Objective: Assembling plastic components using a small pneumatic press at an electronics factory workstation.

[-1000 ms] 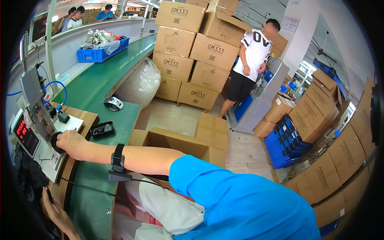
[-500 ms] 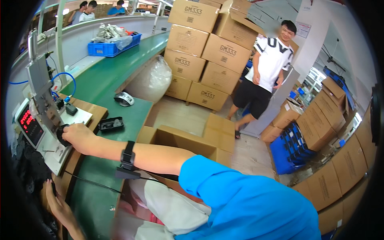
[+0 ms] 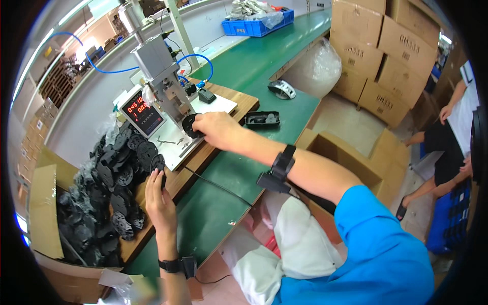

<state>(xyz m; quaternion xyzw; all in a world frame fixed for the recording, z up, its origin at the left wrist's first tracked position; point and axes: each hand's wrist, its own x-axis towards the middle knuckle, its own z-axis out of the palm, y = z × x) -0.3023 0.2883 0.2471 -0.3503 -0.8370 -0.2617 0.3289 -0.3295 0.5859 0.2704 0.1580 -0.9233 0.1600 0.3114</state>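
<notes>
My right hand [image 3: 219, 131] is closed on a round black plastic part [image 3: 190, 125], held upright under the head of a metal press [image 3: 170, 94]. Its fingers grip the near edge of that part. Lower and to the left, my left hand [image 3: 160, 203] pinches a second black plastic part [image 3: 158, 163] beside a heap of similar black parts [image 3: 122, 157]. A white base plate [image 3: 175, 152] lies beneath the press, with small metal pieces on it. A counter box with red digits [image 3: 142, 113] stands just left of the press.
On the green bench [image 3: 239, 168] are a silver and black computer mouse [image 3: 282, 89] and a black shell-like case [image 3: 262, 119]. A cable [image 3: 218, 184] crosses the bench. An open carton [image 3: 351, 152] stands right of it; stacked cartons [image 3: 378, 56] and a person [image 3: 447, 147] are beyond.
The view has swung left, so the bench and press sit further right. My left hand has come fully into sight at the heap. My right hand stays at the press with its part.
</notes>
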